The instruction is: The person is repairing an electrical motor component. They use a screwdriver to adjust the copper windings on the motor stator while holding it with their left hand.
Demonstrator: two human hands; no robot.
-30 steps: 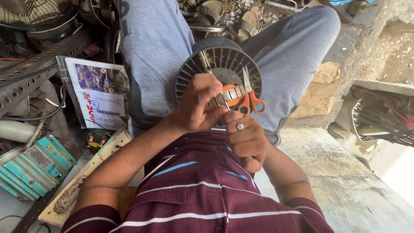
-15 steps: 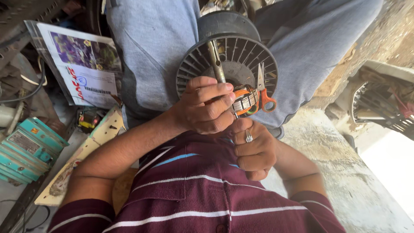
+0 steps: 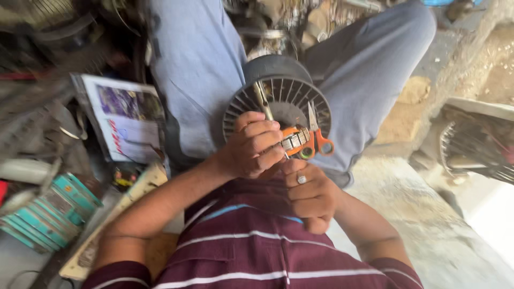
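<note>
Both hands are closed, the left hand [image 3: 251,147] gripping a small metal part [image 3: 295,140] just above the right hand [image 3: 308,195], beside orange scissors [image 3: 316,140].

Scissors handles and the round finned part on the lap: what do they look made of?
The scissors have glossy orange handles, likely moulded plastic, with pale grey blades that look like bare metal. The finned wheel is matte dark grey with thin, even ribs; that suggests moulded plastic, though painted metal cannot be excluded. The left hand and right hand grip beside them.
</note>
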